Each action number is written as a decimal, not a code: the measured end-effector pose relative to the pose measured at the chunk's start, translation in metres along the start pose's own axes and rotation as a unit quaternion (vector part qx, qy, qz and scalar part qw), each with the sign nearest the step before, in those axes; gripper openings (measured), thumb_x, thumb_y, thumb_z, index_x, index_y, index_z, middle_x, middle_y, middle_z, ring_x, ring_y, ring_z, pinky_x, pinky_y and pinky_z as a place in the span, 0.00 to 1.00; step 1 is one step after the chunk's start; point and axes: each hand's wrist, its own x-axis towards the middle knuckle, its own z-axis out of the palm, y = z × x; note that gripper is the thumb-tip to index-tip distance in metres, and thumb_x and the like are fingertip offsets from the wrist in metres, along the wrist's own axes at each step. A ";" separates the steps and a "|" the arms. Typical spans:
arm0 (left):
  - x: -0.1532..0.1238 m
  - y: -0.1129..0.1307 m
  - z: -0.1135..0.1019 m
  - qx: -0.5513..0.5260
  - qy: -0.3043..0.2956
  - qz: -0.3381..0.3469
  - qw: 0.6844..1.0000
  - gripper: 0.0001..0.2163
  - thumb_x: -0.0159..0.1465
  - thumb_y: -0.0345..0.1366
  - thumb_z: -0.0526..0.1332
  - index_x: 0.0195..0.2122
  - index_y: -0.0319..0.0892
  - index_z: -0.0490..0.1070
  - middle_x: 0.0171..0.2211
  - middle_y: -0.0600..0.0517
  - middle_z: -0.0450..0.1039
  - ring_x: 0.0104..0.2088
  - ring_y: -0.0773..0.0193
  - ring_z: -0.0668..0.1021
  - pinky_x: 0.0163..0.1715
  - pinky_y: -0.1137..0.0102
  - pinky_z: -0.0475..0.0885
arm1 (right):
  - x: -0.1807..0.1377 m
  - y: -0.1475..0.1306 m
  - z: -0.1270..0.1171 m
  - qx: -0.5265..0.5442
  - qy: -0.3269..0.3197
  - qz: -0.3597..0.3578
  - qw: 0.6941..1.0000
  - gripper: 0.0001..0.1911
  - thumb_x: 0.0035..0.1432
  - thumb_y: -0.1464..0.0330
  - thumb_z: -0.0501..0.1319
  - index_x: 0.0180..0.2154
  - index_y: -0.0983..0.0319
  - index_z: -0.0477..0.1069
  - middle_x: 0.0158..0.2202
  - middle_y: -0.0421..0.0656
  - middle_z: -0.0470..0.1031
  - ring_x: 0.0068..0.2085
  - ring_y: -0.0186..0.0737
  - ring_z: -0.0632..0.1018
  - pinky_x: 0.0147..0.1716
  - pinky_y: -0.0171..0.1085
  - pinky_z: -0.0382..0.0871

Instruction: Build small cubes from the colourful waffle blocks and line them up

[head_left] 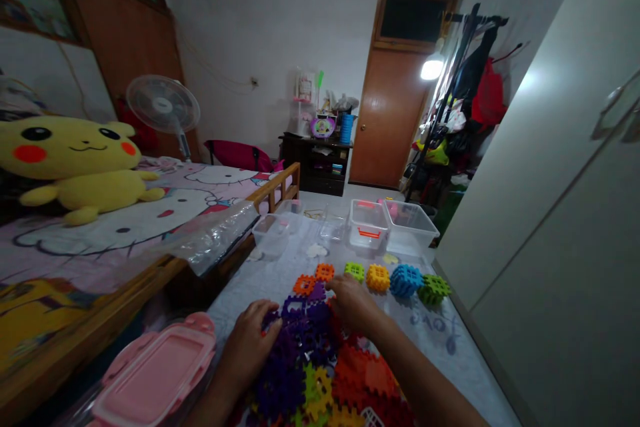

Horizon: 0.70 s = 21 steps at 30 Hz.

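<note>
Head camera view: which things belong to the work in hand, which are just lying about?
In hand: pile of purple, red and yellow interlocking plastic blocks under left hand, right hand; row of built coloured block cubes.
Lying about: pink plastic lidded box; clear plastic tubs; yellow plush toy; white fan.

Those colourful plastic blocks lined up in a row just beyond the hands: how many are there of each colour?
Orange blocks: 2
Green blocks: 2
Yellow block: 1
Blue block: 1
Total: 6
</note>
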 end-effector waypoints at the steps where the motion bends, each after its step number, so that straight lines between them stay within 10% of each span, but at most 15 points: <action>1: 0.000 0.000 0.000 0.000 -0.001 -0.001 1.000 0.13 0.59 0.42 0.56 0.40 0.43 0.75 0.44 0.47 0.76 0.47 0.55 0.76 0.52 0.59 0.69 | 0.012 -0.002 0.003 -0.010 0.001 0.004 1.000 0.14 0.57 0.76 0.54 0.43 0.62 0.73 0.45 0.48 0.76 0.48 0.44 0.73 0.49 0.38 0.62; 10: -0.001 0.001 0.000 0.004 -0.008 0.001 1.000 0.13 0.60 0.40 0.55 0.41 0.43 0.74 0.45 0.46 0.75 0.48 0.55 0.76 0.52 0.60 0.69 | 0.079 0.002 0.022 -0.071 -0.023 0.066 0.995 0.13 0.62 0.68 0.59 0.48 0.66 0.70 0.48 0.51 0.74 0.51 0.49 0.73 0.50 0.49 0.66; 21: 0.000 0.007 -0.003 0.003 -0.034 -0.013 0.999 0.12 0.60 0.38 0.55 0.41 0.42 0.73 0.46 0.45 0.74 0.49 0.55 0.74 0.53 0.59 0.66 | 0.071 0.011 0.006 -0.022 -0.031 0.064 0.997 0.30 0.50 0.70 0.64 0.56 0.64 0.65 0.51 0.55 0.69 0.50 0.53 0.74 0.48 0.46 0.66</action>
